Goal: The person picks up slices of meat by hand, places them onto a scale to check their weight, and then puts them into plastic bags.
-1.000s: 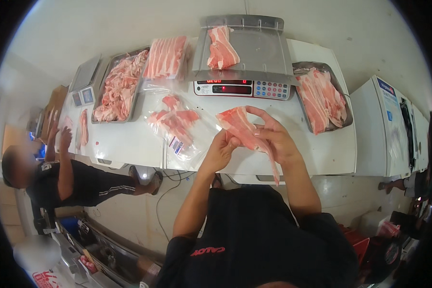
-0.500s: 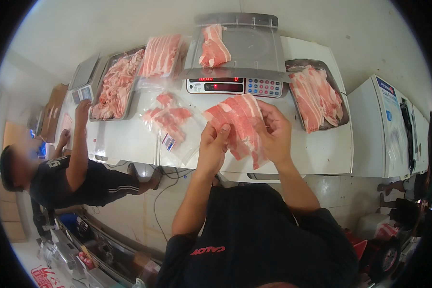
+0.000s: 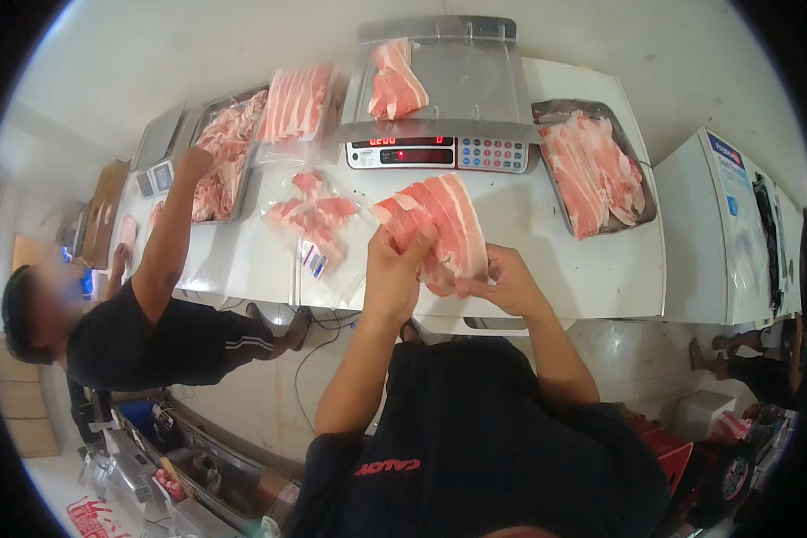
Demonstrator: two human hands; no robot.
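Several thin slices of raw, streaky meat (image 3: 437, 224) hang between my hands above the table's front part. My left hand (image 3: 402, 260) pinches their left side, thumb on top. At their lower right edge, my right hand (image 3: 504, 280) has its fingers closed on the folded end. Beyond them stands a digital scale (image 3: 403, 156) with a lit red display. Its grey pan (image 3: 475, 85) bears a small stack of meat slices (image 3: 396, 81). Left of my hands lies a clear plastic bag (image 3: 312, 220) with meat pieces and a label in it.
A metal tray of sliced meat (image 3: 592, 175) stands at the right, another tray of meat (image 3: 220, 184) at the left. Packed slices (image 3: 296, 103) lie left of the scale. A co-worker (image 3: 152, 314) reaches over the left tray. A white freezer (image 3: 704, 233) is at the right.
My right hand has moved down to the slices' lower edge, and the hanging ends are now folded up. The co-worker's arm has reached farther over the left tray.
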